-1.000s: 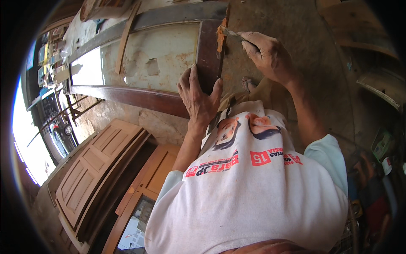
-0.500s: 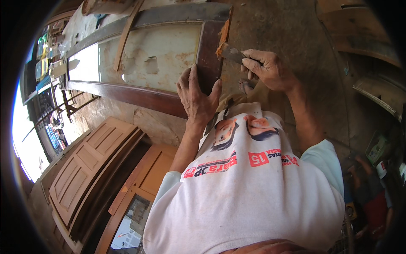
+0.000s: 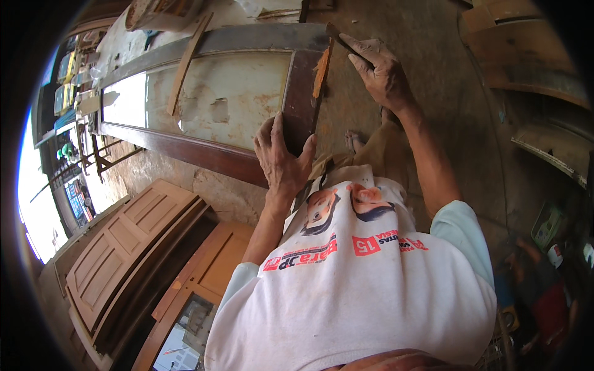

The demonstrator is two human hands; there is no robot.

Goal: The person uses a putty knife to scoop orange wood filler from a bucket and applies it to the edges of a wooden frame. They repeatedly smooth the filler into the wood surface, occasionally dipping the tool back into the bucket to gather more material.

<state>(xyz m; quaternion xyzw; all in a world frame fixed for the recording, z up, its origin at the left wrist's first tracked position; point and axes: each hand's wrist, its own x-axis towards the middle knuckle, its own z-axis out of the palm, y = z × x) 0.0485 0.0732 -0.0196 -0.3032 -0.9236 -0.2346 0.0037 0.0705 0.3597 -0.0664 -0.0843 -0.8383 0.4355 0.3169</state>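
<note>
In front of me lies a dark brown framed door panel (image 3: 301,89) with a pale, stained pane (image 3: 253,77) set in it. My left hand (image 3: 283,157) rests on its near right corner, fingers and thumb spread across the frame. A putty knife (image 3: 335,33) is in my closed right hand (image 3: 383,73), its blade at the far right corner of the frame. Much of the knife is hidden by my fingers. Orange-brown putty (image 3: 321,73) covers part of the right end edge, between my two hands.
A wooden strip (image 3: 187,67) lies across the frame, and a bucket (image 3: 164,13) stands beyond it. Panelled wooden doors (image 3: 133,232) lean at lower left. Curved wooden boards (image 3: 526,55) are at right. Another person (image 3: 544,297) is in the dark lower right.
My right hand has moved the putty knife away from me along the end edge to the far corner. My left hand stays on the frame, a little lower in view.
</note>
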